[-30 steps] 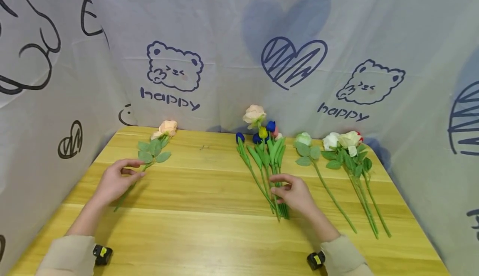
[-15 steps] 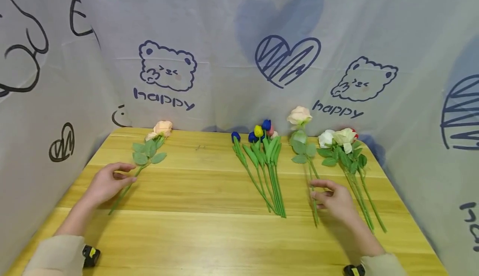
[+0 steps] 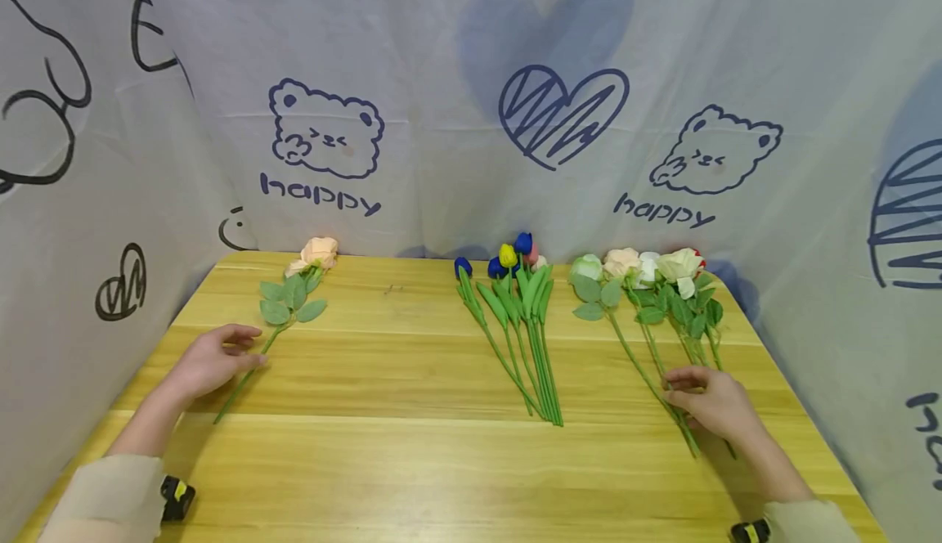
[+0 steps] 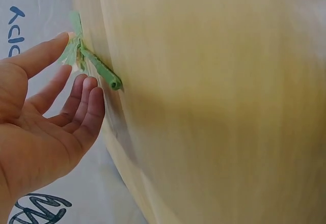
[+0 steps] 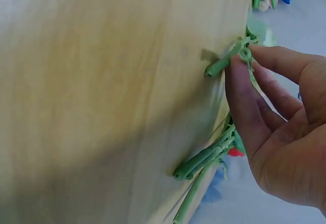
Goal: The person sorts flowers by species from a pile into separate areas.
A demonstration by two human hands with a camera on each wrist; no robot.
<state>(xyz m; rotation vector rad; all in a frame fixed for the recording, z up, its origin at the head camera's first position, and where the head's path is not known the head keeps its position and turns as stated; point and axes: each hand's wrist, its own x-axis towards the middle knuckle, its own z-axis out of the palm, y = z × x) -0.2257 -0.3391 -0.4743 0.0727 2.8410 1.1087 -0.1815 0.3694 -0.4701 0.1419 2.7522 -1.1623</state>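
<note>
In the head view my right hand [image 3: 715,404] pinches the stem of a pale peach rose [image 3: 621,262] between thumb and fingertips. The bloom lies between a greenish-white rose [image 3: 586,267] and a cream rose [image 3: 679,265]. In the right wrist view, thumb and forefinger meet on a thin green stem; other stem ends lie beneath. My left hand [image 3: 213,361] rests loosely curved beside the stem of more peach roses [image 3: 320,253] on the table's left. The left wrist view shows that stem [image 4: 104,71] lying past the fingertips, not gripped.
Several tulips [image 3: 508,257], blue, yellow and pink, lie in a bundle mid-table. A white rose [image 3: 648,269] and a partly hidden red bloom [image 3: 702,265] lie at the right. Printed cloth [image 3: 434,118] hangs behind and beside the wooden table [image 3: 383,477].
My right hand has carried the pale peach rose from above the tulips to the right, and its bloom has come down among the roses there. The left hand has hardly moved.
</note>
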